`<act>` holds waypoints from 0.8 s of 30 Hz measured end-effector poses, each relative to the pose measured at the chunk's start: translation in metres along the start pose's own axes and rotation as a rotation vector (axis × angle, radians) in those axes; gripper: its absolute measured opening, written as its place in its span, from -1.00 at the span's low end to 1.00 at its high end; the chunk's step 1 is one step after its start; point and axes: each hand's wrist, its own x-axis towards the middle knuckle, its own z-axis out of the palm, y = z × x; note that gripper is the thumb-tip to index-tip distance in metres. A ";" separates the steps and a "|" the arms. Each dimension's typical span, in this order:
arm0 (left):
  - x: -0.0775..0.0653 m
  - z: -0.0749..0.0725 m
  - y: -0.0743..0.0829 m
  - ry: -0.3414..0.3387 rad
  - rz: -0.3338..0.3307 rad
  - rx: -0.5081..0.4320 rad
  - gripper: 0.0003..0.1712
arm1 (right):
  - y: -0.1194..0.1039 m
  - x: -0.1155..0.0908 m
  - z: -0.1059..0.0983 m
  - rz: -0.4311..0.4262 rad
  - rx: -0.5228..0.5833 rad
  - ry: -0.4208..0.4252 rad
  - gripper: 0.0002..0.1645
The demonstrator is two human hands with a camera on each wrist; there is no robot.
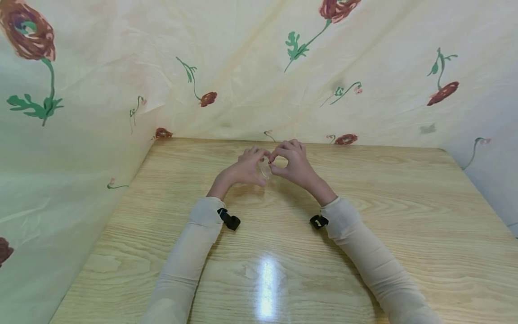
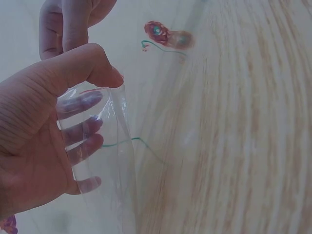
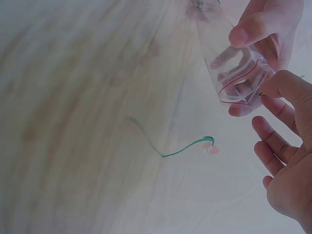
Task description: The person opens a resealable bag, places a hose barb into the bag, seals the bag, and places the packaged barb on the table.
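Note:
A clear zip-lock bag (image 2: 114, 161) with a red line along its seal hangs from my left hand (image 1: 247, 167). The left thumb and fingers hold it near the top, and its mouth gapes, as the right wrist view shows the bag (image 3: 239, 80). Right at the mouth, my right hand (image 1: 295, 165) pinches a tiny dark object (image 3: 261, 94) between thumb and index finger. That object is too small to identify. The other right fingers (image 3: 273, 144) are spread apart. Something dark and blurred shows at the bag's far end in the right wrist view.
Both hands are above the far part of a light wood-grain table (image 1: 404, 216). A pale flowered cloth (image 1: 251, 67) hangs behind it and on its left side. Black straps with small mounts (image 1: 231, 220) sit at both wrists.

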 end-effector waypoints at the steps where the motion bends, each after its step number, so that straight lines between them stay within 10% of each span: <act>1: 0.000 0.000 0.000 0.000 -0.001 -0.001 -0.12 | 0.000 0.000 0.000 0.001 0.000 -0.001 -0.95; 24: 0.001 -0.001 0.001 -0.002 -0.014 0.014 -0.11 | 0.001 0.000 0.000 -0.004 -0.004 0.003 -0.93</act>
